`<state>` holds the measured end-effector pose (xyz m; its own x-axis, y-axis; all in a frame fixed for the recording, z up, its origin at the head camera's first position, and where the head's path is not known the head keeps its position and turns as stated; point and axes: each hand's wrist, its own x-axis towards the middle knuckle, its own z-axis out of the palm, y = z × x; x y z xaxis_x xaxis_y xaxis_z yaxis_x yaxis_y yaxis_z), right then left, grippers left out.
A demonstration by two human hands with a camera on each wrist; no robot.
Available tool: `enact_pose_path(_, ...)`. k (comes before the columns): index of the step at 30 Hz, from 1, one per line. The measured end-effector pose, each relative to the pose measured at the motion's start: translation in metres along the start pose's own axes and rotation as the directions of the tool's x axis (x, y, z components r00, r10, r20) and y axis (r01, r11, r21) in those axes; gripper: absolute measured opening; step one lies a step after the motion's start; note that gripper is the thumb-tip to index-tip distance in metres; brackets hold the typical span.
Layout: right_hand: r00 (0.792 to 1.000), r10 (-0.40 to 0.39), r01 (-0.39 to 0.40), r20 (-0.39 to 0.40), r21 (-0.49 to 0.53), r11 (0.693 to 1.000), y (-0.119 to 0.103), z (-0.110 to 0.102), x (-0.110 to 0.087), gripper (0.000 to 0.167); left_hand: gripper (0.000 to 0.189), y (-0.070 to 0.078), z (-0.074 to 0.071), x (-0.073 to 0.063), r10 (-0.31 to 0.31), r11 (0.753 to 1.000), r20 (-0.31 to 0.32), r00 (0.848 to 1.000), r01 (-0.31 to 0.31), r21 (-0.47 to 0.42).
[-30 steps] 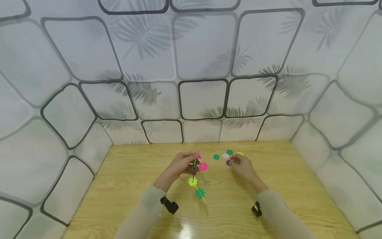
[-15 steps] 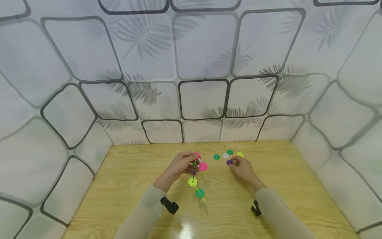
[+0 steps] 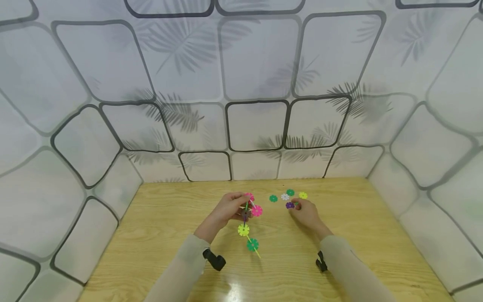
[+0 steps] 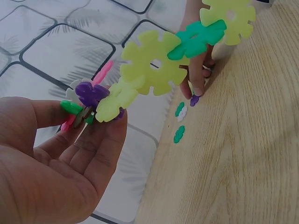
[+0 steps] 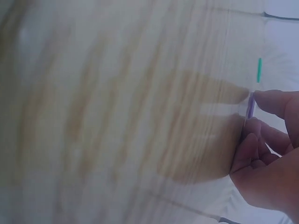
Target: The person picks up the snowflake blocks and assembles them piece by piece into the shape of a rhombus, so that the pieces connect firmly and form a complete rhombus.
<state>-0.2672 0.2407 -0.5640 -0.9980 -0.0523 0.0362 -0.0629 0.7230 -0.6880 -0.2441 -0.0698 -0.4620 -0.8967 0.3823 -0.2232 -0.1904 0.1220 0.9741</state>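
My left hand (image 3: 226,207) holds up a chain of interlocking snowflake discs, pinching it near a brown disc (image 3: 246,213). Pink discs (image 3: 257,210) stick out at the chain's upper end. A yellow disc (image 3: 243,230) and a green disc (image 3: 253,244) hang lower, with another yellow one edge-on at the bottom. Off to the right, my right hand (image 3: 307,214) is low over the table, thumb and fingertips pinching a loose purple snowflake disc (image 3: 289,205) by its edges. That purple disc (image 5: 251,105) appears edge-on in the right wrist view.
Beyond the right hand lie loose discs: two green ones (image 3: 273,198), a white one (image 3: 285,196) and a yellow one (image 3: 303,195). A bit of green shows beside the right fingers. The wooden table (image 3: 170,235) meets patterned fabric walls (image 3: 256,126) behind and at both sides.
The right hand has shifted slightly, uncovering the loose yellow disc and more of the purple disc, which now shows flatter. The left hand and its chain have hardly moved.
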Motion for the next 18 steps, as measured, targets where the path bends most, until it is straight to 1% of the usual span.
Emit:
enact_pose_path(2, 1.000, -0.014, 0.015, 0.001, -0.017, 1.000, 0.0009, 0.0006, 0.0006, 0.044, 0.033, 0.0000, 0.0000, 0.0003, -0.002, 1.000, 0.001, 1.000, 0.002, -0.003)
enact_pose_path(6, 0.999, -0.033, 0.033, -0.005, -0.036, 0.999, -0.0003, 0.0019, -0.0001, 0.042, 0.034, -0.0011, -0.0005, 0.0014, -0.007, 1.000, 0.002, 1.000, 0.007, -0.007)
enact_pose_path(13, 1.000, 0.004, -0.005, -0.026, -0.027, 1.000, -0.0066, 0.0012, -0.0037, 0.036, 0.033, -0.0031, -0.0019, 0.0030, 0.002, 1.000, -0.004, 1.000, -0.002, 0.003)
enact_pose_path(18, 0.998, 0.027, -0.026, -0.051, 0.011, 1.000, -0.0078, 0.0021, -0.0054, 0.033, 0.033, -0.0022, -0.0028, 0.0025, 0.001, 1.000, -0.005, 1.000, -0.001, -0.003)
